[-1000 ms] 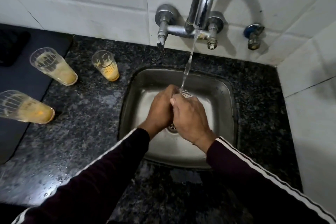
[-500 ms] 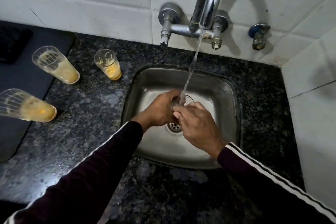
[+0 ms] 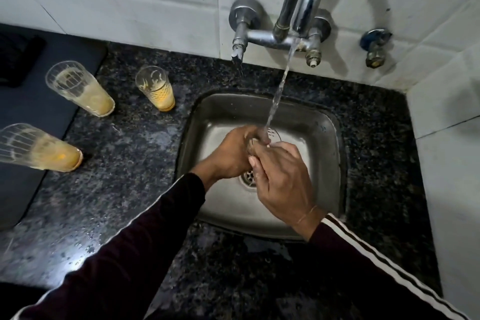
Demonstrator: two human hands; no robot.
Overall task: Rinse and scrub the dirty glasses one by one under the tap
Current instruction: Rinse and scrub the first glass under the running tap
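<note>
Lower frame: two dark sleeves with white stripes reach in over speckled black granite counter (image 3: 124, 189). Centre: right hand (image 3: 281, 184) and left hand (image 3: 232, 154) meet above the steel sink (image 3: 324, 189), over the drain (image 3: 248, 176). Left fingers curl around a clear glass (image 3: 271, 136), mostly hidden; right fingers are bent toward its rim, exact contact cannot be told. Water stream (image 3: 278, 93) from the tap (image 3: 298, 8) strikes the glass. Left of frame: three glasses with yellow residue (image 3: 155, 91) (image 3: 80, 88) (image 3: 39, 148) stand on the counter. No legible writing anywhere.
</note>
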